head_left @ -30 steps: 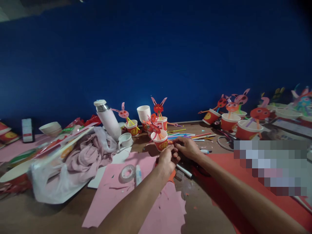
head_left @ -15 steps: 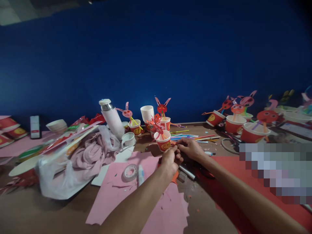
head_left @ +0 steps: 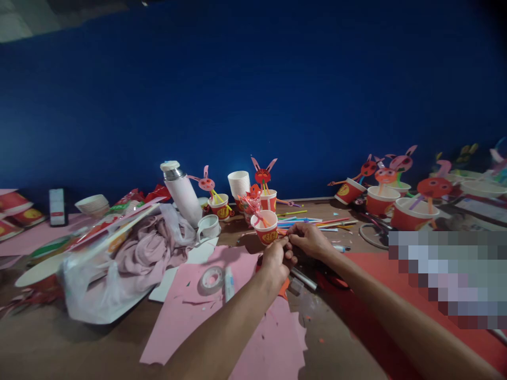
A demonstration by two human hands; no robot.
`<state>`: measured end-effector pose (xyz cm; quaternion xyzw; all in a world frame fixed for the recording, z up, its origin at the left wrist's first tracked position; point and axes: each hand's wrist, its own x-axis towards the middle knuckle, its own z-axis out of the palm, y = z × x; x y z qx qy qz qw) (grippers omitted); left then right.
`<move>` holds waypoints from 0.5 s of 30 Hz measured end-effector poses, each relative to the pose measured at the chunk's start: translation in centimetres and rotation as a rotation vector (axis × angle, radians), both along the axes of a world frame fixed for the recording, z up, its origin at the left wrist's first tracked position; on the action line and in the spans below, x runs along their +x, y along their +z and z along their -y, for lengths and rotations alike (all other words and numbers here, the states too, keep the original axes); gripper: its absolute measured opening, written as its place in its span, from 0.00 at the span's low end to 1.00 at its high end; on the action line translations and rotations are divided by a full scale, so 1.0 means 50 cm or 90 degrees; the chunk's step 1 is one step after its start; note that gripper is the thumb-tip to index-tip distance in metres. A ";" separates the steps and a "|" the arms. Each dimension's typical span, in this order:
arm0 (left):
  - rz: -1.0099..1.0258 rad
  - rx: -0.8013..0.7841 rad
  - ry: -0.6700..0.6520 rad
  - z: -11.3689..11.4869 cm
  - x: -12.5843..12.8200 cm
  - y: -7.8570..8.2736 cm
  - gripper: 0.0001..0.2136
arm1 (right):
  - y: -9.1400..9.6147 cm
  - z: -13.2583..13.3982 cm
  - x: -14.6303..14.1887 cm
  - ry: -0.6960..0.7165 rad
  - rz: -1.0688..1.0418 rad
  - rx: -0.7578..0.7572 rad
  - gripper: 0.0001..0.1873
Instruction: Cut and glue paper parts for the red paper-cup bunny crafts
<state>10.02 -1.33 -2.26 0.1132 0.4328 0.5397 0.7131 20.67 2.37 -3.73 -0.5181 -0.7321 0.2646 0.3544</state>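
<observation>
In the middle of the table stands a red and white paper cup (head_left: pixel 264 229) with a gold emblem and thin reddish strips rising out of it. My left hand (head_left: pixel 276 258) is closed just in front of the cup's lower right side, its thumb and finger pinched together. Opposite it, my right hand (head_left: pixel 307 240) also pinches, fingertips meeting those of the left. Whatever lies between the fingertips is too small and hidden to make out. Behind the hands lies a spread of coloured drinking straws (head_left: pixel 304 221). A red paper rabbit head (head_left: pixel 263 176) stands on another cup behind.
Pink paper (head_left: pixel 190 316) lies in front, bearing a tape roll (head_left: pixel 211 281) and a glue stick (head_left: pixel 229 285). Left are a thermos (head_left: pixel 182 195), a mug (head_left: pixel 208 228) and a plastic bag (head_left: pixel 95 295). Red paper (head_left: pixel 368 279) and several cup figures (head_left: pixel 415 215) are on the right.
The reddish piece above the cup has shifted and now shows mostly as thin strips. Both hands keep nearly the same place and pinch.
</observation>
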 end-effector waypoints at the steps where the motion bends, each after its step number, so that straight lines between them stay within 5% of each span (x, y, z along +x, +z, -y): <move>1: 0.000 0.001 0.000 0.000 0.000 -0.001 0.10 | 0.001 0.000 0.000 -0.002 -0.002 -0.003 0.07; 15: -0.011 0.011 -0.002 0.001 -0.001 -0.005 0.10 | 0.000 -0.002 0.002 0.025 -0.047 -0.049 0.06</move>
